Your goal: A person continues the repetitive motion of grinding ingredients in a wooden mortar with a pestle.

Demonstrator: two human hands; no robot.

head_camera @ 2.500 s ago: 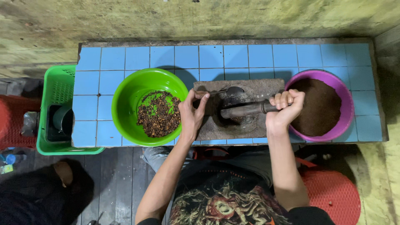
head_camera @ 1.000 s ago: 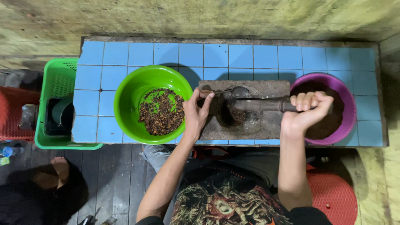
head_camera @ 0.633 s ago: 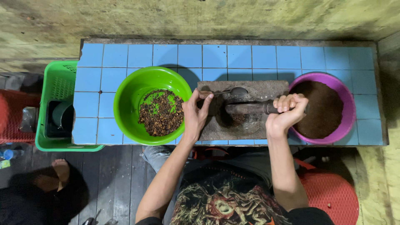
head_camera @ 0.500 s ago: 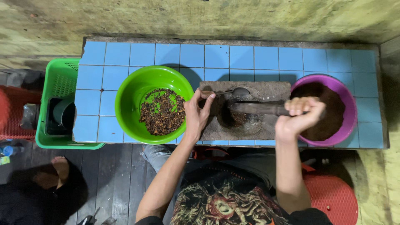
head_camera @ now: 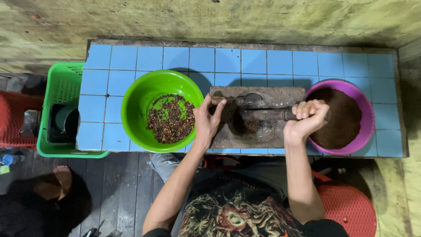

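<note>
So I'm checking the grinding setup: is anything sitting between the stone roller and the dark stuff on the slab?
Nothing visible does. The stone roller, gripped by the right hand, lies directly on the grinding slab beside the dark paste. The spoon lies behind, near the left hand.

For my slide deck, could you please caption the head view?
Right hand grips a stone roller on a grinding slab, left hand at its edge, between green bowl and purple bowl.

To my left a green basket (head_camera: 61, 87) sits beside the blue-tiled table (head_camera: 280, 61); a red stool (head_camera: 351, 206) stands under me.
</note>
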